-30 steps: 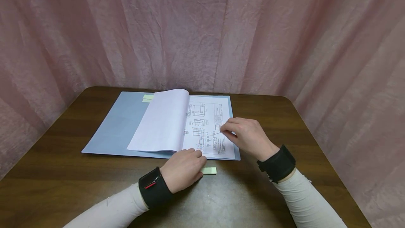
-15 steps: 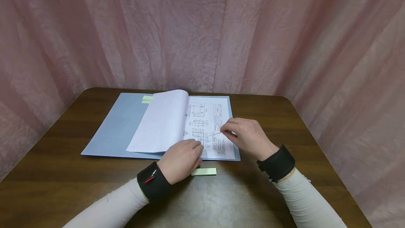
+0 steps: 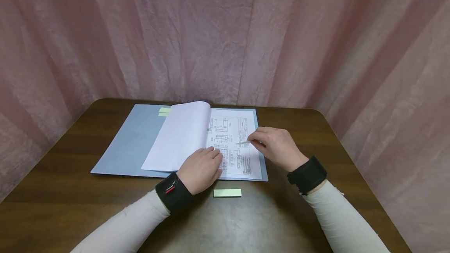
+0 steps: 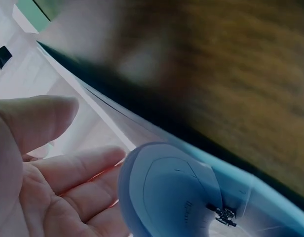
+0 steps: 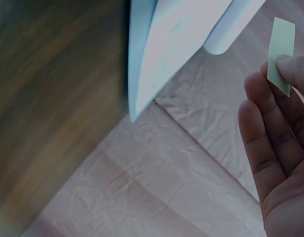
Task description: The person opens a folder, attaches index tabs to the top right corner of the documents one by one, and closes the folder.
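A blue folder (image 3: pixel 116 147) lies spread on the table, its white sheets partly turned over to the left. The exposed page (image 3: pixel 251 155) carries technical drawings. My left hand (image 3: pixel 200 169) rests on the sheets near their lower edge, beside the curled turned pages (image 3: pixel 175 136); its fingers look fairly straight in the left wrist view. Over the right part of the drawing, my right hand (image 3: pixel 275 147) pinches a small pale-green sticky note (image 5: pixel 281 52) between thumb and fingers. In the head view that note shows nearly edge-on.
A pad of pale-green sticky notes (image 3: pixel 227 193) lies on the brown table (image 3: pixel 299 221) in front of the folder. Two green sticky strips (image 3: pixel 164 111) show at the folder's upper left, partly under the turned pages. A pink curtain (image 3: pixel 225 38) hangs behind the table.
My left hand has moved away from the sticky note pad, up onto the sheets. My right hand, with the sticky note, has shifted slightly up and to the right.
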### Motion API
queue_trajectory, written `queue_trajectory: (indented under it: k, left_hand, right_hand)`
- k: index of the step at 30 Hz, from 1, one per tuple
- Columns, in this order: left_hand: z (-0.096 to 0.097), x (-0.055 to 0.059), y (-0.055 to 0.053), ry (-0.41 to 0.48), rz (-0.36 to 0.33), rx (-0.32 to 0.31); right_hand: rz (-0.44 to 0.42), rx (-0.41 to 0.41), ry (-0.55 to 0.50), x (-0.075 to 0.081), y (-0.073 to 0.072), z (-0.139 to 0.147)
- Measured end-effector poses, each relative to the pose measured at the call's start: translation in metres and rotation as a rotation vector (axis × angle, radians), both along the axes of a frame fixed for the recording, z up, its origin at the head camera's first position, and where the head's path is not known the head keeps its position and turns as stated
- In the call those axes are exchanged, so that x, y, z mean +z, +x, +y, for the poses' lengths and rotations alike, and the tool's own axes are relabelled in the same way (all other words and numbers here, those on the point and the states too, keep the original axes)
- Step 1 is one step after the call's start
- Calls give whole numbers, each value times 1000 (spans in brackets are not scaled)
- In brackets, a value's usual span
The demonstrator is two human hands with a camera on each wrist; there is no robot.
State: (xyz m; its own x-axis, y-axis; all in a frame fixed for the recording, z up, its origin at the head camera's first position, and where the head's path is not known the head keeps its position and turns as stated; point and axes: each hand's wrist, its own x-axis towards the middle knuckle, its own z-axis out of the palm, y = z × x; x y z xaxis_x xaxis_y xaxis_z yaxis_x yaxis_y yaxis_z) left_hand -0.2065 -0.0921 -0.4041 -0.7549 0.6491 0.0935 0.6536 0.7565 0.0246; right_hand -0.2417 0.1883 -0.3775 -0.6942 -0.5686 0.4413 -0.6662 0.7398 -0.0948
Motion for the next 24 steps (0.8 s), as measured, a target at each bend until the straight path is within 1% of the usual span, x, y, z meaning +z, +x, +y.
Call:
queue_trajectory:
  k: [7,11,16,19,24]
  left_hand:
    - [3,-4,-3,-12,8,9]
    - [4,-3,-3,-18,8,13]
    - [4,-2,-2,-16,2,15]
    - [4,-1,-2,-17,0,11]
    - [4,-1,-1,-40,1,15]
  right_hand:
    - [-2,-39,28,-2,-17,10]
    - [2,-48,36,-2,-26,14]
    - [-17,-71,51,-1,-37,16]
    - [-29,-85,57,0,-45,17]
    - [-21,-105,75,0,-61,20]
